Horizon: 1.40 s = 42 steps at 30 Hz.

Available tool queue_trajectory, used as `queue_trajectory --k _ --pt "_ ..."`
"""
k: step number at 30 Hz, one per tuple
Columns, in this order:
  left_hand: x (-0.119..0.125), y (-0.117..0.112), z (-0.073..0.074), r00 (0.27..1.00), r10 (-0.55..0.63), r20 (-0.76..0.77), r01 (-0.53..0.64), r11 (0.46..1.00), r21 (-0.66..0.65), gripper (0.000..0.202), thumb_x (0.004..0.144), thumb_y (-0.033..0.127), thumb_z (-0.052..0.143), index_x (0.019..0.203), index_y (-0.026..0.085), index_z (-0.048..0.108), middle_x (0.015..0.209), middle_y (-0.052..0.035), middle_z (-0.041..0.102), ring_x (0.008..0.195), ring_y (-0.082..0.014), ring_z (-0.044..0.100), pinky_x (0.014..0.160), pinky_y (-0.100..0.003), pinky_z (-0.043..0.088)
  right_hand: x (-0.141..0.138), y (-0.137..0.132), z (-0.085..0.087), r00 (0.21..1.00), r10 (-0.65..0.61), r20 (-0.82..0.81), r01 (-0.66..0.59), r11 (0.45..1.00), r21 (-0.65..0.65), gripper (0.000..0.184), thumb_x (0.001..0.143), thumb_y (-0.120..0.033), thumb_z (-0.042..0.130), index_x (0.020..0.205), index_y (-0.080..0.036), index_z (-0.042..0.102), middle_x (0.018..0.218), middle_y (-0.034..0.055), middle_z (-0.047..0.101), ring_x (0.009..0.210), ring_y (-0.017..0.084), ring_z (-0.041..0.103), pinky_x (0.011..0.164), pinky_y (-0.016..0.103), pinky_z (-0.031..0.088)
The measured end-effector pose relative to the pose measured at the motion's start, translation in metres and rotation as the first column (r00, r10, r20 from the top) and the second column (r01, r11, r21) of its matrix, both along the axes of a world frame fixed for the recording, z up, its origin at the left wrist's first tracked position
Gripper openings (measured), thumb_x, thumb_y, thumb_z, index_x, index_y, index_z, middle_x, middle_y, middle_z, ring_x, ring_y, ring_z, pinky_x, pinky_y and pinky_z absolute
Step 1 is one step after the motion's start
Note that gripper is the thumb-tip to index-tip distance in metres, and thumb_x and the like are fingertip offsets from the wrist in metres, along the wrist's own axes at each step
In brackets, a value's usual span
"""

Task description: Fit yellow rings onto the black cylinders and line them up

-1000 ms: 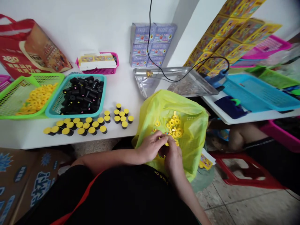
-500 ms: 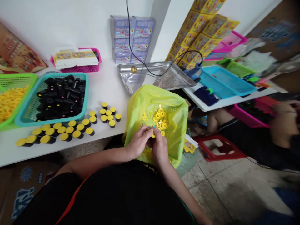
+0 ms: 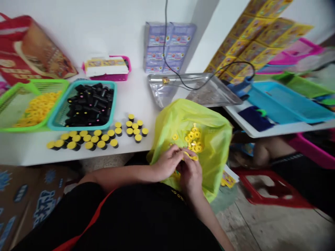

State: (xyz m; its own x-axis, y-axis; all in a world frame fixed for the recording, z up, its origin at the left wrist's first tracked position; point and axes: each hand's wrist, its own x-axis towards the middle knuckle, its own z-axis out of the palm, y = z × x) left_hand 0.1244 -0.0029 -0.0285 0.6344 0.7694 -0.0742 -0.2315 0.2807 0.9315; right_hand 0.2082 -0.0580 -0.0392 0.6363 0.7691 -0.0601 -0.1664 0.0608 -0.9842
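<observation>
While a white table [image 3: 134, 92] runs beyond the grip and out to its left, a translucent yellow bag [image 3: 217, 139] spreads directly around the grip, its mouth gaping upward and its sides creased. Past the bag, ahead of the grip, a metal tray [image 3: 160, 94] sits on the table with a black cable [image 3: 180, 77] looping over it. Well off to the left of the grip stand a green basket [image 3: 49, 82] of yellow parts and, nearer, a teal basket [image 3: 114, 104] full of black parts [image 3: 91, 106].

Over the bag's near half, the left hand [image 3: 169, 162] and the right hand [image 3: 192, 169] come together, fingertips meeting. The right hand's grip is narrow, its fingers on a yellow piece; whether the left hand also pinches it, I cannot tell, as the fingers hide it. On the table left of the grip, short black cylinders [image 3: 114, 143] with flat yellow tops stand in loose groups.

Just beyond the fingertips, yellow rings [image 3: 192, 147] lie heaped inside the bag, smooth and bright. The yellow piece [image 3: 193, 157] itself lies at the fingertips, across the right hand's fingers: slim, plain yellow, one end rounded, the other covered.
</observation>
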Motion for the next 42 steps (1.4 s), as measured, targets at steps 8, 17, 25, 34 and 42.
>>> queue_trajectory --k 8,17,25,34,42 --pt "-0.01 0.007 0.027 1.0 -0.021 0.002 0.021 0.985 -0.174 0.022 0.091 0.04 0.057 0.084 0.019 0.059 0.053 0.0035 0.05 0.043 -0.0102 0.044 0.044 -0.026 0.028 0.025 -0.004 0.01 0.942 0.297 -0.16 -0.288 0.955 0.073 0.037 0.073 -0.057 0.075 0.093 -0.026 0.076 0.062 0.0054 0.059 0.053 0.026 0.058 0.045 0.037 0.038" --pt "-0.025 0.015 0.038 0.991 -0.13 0.013 0.131 0.988 -0.076 0.035 0.086 0.051 0.066 0.078 0.02 0.051 0.05 0.0069 0.047 0.042 -0.008 0.045 0.041 -0.021 0.03 0.026 -0.003 0.027 0.878 0.394 -0.271 -0.378 0.919 0.112 0.048 0.064 -0.06 0.086 0.096 -0.027 0.074 0.059 0.001 0.065 0.051 0.021 0.061 0.045 0.03 0.045" --pt "-0.023 0.016 0.037 0.983 -0.184 0.009 0.184 0.982 0.034 0.044 0.084 0.06 0.067 0.082 0.018 0.054 0.054 0.0067 0.05 0.047 -0.0085 0.051 0.045 -0.021 0.037 0.019 0.002 0.037 0.907 0.311 -0.284 -0.302 0.95 0.077 0.031 0.065 -0.039 0.084 0.089 -0.024 0.072 0.07 -0.0012 0.068 0.045 0.014 0.058 0.041 0.025 0.042" --pt "-0.022 0.017 0.025 0.974 -0.192 -0.121 0.217 0.944 0.25 0.035 0.092 0.053 0.06 0.089 0.018 0.056 0.065 0.0024 0.059 0.055 -0.0112 0.057 0.05 -0.023 0.042 0.014 -0.002 0.029 0.953 0.176 -0.247 -0.167 0.984 0.056 0.027 0.062 -0.032 0.081 0.084 -0.023 0.067 0.065 -0.0037 0.063 0.045 0.011 0.052 0.043 0.023 0.036" --pt "-0.077 0.031 0.027 0.877 0.45 -0.17 -0.042 0.423 0.905 0.037 0.091 0.052 0.068 0.1 0.016 0.068 0.083 -0.0054 0.065 0.08 -0.0194 0.062 0.075 -0.034 0.053 0.015 -0.005 0.031 0.848 0.348 -0.4 -0.337 0.936 0.099 0.032 0.064 -0.044 0.076 0.085 -0.021 0.078 0.07 0.0029 0.066 0.048 0.015 0.055 0.046 0.028 0.039"
